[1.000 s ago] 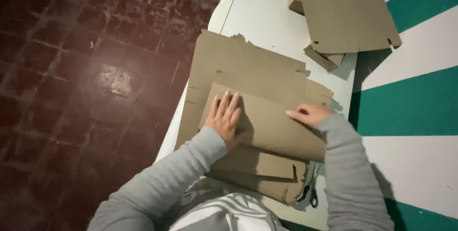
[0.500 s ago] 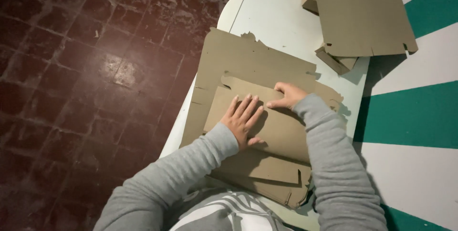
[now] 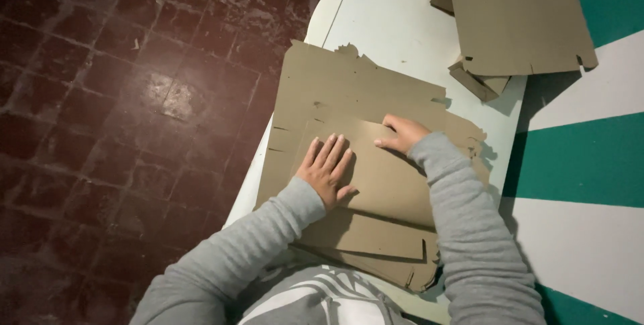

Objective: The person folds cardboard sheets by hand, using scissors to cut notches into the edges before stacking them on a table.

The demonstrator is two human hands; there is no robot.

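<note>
Flat brown cardboard sheet [image 3: 376, 164] pressed under both hands, at the centre of the frame.
Left hand [image 3: 327, 169] lies open, palm down, fingers spread on the sheet; right hand [image 3: 402, 134] curls its fingers over the sheet's upper edge. Beneath lies a larger torn brown cardboard panel [image 3: 335, 87] on the pale table [image 3: 389, 16]; another folded brown cardboard piece [image 3: 516, 16] sits upper right.

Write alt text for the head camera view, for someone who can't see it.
Both hands press flat on a folded brown cardboard sheet on a pale table: left hand palm down, right hand at its upper edge. More cardboard pieces lie farther away.
</note>
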